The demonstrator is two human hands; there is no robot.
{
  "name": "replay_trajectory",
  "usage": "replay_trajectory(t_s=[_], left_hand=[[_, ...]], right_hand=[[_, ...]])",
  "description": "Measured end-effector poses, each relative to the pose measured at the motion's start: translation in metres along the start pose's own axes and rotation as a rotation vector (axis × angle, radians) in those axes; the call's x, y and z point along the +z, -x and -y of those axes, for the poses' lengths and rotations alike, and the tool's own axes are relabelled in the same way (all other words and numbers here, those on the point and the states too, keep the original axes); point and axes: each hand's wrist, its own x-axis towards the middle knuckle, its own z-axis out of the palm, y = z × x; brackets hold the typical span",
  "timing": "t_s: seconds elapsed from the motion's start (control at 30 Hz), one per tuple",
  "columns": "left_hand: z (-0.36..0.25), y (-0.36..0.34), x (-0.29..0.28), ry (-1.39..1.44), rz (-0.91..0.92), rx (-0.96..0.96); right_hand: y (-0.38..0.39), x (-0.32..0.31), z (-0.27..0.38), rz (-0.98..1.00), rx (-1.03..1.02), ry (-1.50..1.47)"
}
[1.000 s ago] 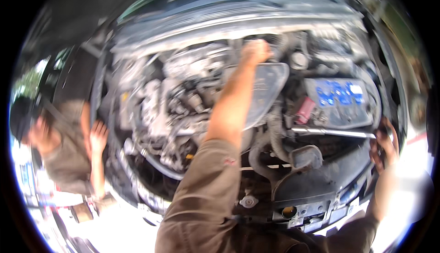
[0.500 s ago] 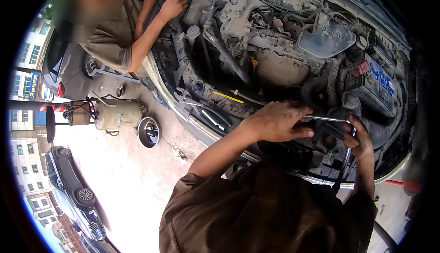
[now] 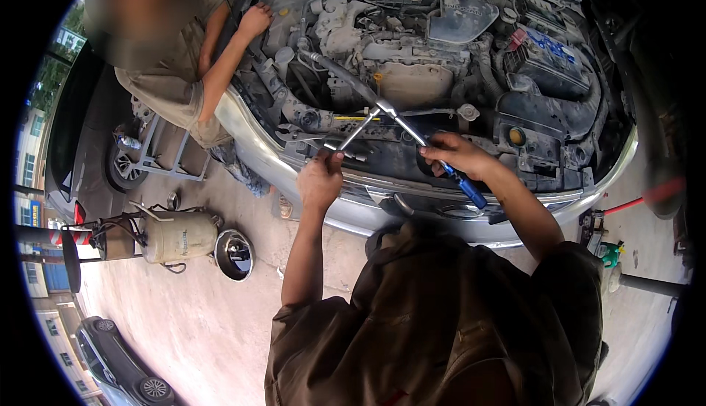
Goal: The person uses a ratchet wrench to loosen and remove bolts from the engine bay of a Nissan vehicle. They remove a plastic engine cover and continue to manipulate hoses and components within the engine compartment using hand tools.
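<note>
My right hand is closed round the shaft of a ratchet wrench with a blue handle end. From the ratchet's head a thin chrome extension bar slants down to the left. My left hand pinches the bar's lower end between thumb and fingers. The two tools form an upturned V above the car's front crossmember. Beside my left fingertips, chrome tools lie on the front edge of the engine bay, partly hidden by the hand.
The dusty engine and battery fill the open bay beyond my hands. At the left, another person's hand rests on the bay's edge. A beige tank and metal bowl stand on the floor.
Both hands have moved left along the car's front with the ratchet and bar. My left hand, open beside the bar earlier, now pinches its end. The view has shifted too.
</note>
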Motion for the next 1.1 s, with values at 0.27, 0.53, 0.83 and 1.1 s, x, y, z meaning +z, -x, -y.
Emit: replay_trajectory(t_s=[0.27, 0.53, 0.83, 1.1], left_hand=[[0.061, 0.013, -0.001, 0.085, -0.107, -0.095], [0.070, 0.009, -0.016, -0.009, -0.088, 0.015], [0.083, 0.016, -0.033, -0.046, 0.105, 0.174], [0.062, 0.000, -0.049, -0.077, 0.038, 0.282]], right_hand=[[-0.006, 0.044, 0.000, -0.283, -0.214, 0.958], [-0.015, 0.076, -0.050, -0.611, -0.388, 1.031], [0.011, 0.072, -0.063, -0.674, -0.380, 1.049], [0.033, 0.081, -0.057, -0.761, -0.262, 1.112]])
